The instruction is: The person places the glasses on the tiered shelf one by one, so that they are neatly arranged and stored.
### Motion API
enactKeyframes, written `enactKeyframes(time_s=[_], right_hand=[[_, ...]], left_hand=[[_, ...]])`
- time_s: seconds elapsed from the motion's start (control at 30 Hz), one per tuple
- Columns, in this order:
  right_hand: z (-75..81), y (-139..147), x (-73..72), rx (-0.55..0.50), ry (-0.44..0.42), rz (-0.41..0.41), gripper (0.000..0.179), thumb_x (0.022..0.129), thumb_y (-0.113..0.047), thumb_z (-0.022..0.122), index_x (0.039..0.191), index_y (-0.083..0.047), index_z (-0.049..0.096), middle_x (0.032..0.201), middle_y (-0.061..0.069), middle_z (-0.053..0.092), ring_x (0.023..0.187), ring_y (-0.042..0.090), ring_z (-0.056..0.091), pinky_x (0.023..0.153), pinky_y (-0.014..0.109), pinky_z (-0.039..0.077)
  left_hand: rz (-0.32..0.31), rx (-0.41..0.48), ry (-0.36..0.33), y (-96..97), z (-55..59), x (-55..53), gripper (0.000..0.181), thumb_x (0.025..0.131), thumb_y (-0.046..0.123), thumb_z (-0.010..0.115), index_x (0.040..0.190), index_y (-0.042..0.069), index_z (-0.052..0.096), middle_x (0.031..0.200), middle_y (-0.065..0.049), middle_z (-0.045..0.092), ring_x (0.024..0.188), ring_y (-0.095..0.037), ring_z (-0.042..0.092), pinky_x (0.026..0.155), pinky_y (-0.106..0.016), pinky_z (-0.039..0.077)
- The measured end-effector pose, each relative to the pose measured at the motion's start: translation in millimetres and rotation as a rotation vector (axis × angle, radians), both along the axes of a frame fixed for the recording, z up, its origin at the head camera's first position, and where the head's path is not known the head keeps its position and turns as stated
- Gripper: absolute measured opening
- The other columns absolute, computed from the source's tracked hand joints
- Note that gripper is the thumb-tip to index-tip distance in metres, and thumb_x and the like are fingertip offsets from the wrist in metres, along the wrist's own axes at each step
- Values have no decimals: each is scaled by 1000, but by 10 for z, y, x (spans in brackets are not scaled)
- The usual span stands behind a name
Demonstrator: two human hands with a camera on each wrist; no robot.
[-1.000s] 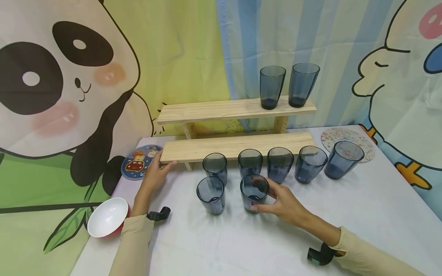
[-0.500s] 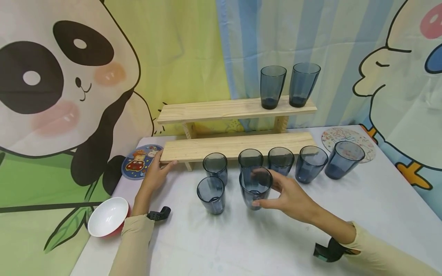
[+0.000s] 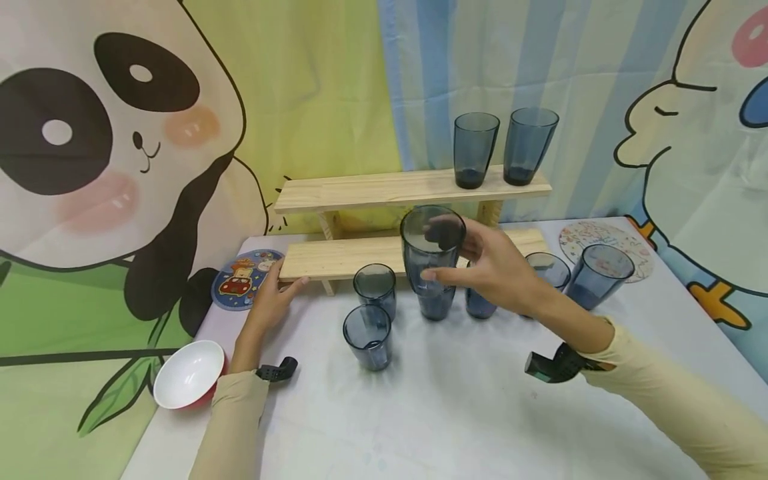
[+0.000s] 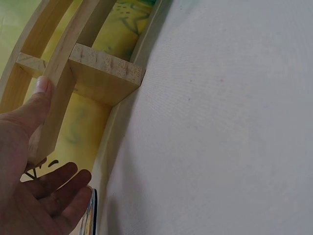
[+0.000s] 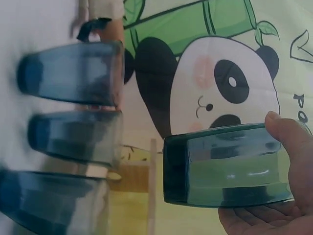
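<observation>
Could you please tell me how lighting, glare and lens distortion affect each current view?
Head view: bright, with soft shadows on the white table; left wrist view: dimmer, the wooden shelf seemingly bowed by the lens; right wrist view: slightly soft, with small bright glints on the held glass.

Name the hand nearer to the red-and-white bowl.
Left. The left hand holds the lower shelf, beyond and right of the bowl; the right hand holds a glass much farther to the bowl's right.
</observation>
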State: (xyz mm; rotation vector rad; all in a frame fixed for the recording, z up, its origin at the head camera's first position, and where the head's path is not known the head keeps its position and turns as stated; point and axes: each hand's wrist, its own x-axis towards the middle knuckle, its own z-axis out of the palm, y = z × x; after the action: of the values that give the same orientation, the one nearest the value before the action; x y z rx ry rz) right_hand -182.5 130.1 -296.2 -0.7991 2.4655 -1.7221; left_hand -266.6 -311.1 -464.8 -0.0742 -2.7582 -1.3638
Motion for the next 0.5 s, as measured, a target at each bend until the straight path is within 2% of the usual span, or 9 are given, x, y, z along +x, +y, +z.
enactKeyframes(time_s=[0.13, 0.3, 0.5], right_hand=[[145, -126, -277, -12, 32, -30, 59, 91, -20, 86, 143, -11, 60, 142, 8, 64, 132, 25, 63, 112, 42, 52], [256, -268, -669, 18, 79, -113, 56, 91, -27, 86, 140, -10, 63, 133, 8, 67, 118, 21, 68, 99, 38, 56], [318, -347, -1139, 49, 104, -238, 53, 91, -39, 85, 130, -11, 63, 106, 7, 64, 94, 23, 60, 80, 35, 50]], left_hand=[[4, -9, -6, -9, -1, 9, 92, 103, 50, 65, 169, 8, 16, 170, -26, 27, 154, -47, 32, 124, -62, 30], [4, 5, 1, 4, 0, 14, 91, 103, 48, 66, 169, 8, 18, 169, -26, 29, 153, -47, 35, 123, -62, 31], [11, -2, 1, 16, 20, 13, 94, 102, 50, 67, 169, 9, 16, 169, -26, 28, 153, -47, 33, 124, -63, 29]])
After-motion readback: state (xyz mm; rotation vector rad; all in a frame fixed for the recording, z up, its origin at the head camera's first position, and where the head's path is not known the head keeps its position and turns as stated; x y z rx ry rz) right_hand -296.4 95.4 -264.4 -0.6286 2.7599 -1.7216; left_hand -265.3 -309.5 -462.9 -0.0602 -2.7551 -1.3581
